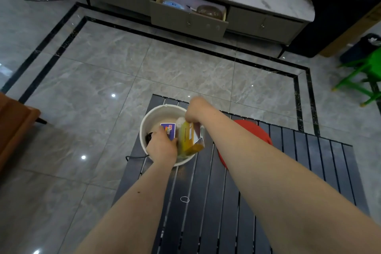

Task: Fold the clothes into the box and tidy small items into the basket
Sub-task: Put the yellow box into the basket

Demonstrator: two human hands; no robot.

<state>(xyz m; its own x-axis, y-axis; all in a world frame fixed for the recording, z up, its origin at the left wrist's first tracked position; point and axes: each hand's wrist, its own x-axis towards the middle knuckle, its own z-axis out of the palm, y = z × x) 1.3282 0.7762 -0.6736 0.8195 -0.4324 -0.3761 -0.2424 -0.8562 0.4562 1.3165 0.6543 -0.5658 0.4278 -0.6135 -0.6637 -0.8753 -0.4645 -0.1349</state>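
A round white basket (156, 112) stands at the far left corner of a dark slatted table (206, 202). Inside it stand a yellow packet (188, 140) and a small blue and purple box (169, 130); a dark item (148, 136) lies at the basket's left side. My left hand (162, 147) reaches over the near rim and grips the blue and purple box. My right hand (194, 110) comes from above, fingers closed on the top of the yellow packet. A red round object (255, 132) lies to the right, partly hidden by my right forearm.
A thin white loop (184, 199) lies on the table in front of me. A black cable (134, 157) hangs off the table's left edge. Beyond the grey tiled floor stands a cabinet with an open drawer (188, 17). A green stool (365, 74) is at the right.
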